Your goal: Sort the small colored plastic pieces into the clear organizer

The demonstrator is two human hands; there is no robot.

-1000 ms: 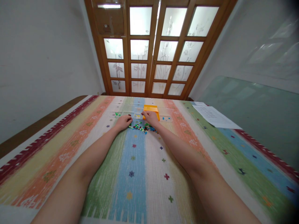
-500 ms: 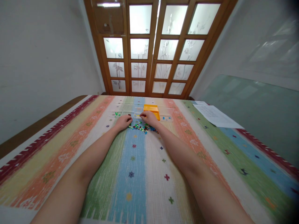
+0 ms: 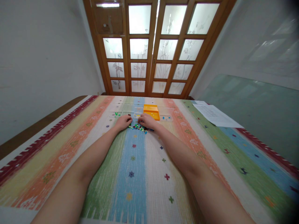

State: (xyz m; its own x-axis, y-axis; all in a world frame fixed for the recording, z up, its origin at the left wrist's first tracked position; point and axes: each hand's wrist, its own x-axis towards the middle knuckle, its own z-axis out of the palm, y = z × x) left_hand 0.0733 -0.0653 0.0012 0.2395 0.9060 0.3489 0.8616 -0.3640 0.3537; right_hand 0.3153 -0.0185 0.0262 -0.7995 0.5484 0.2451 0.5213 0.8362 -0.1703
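Note:
A pile of small coloured pieces (image 3: 140,127), green, white, blue and dark, lies on the striped tablecloth between my hands. At its left edge rests my left hand (image 3: 123,122), fingers curled together beside a small dark piece; what they hold, if anything, is too small to make out. My right hand (image 3: 148,121) reaches over the pile's right part, its bent fingertips down at the pieces. Anything between those fingertips is hidden. Just beyond it stands an open orange-yellow box (image 3: 150,108), its lower part partly covered by the hand.
Clear trays hold sorted pieces: green pieces (image 3: 117,114) at the left, blue pieces (image 3: 166,118) at the right, and a yellow piece (image 3: 138,115) in the middle. Printed sheets (image 3: 215,115) lie at the table's right side. Wooden glazed doors (image 3: 154,62) rise behind the table.
My right hand has moved slightly left and down, from near the middle clear tray to the pile, uncovering more of the orange-yellow box. My left hand has stayed in place.

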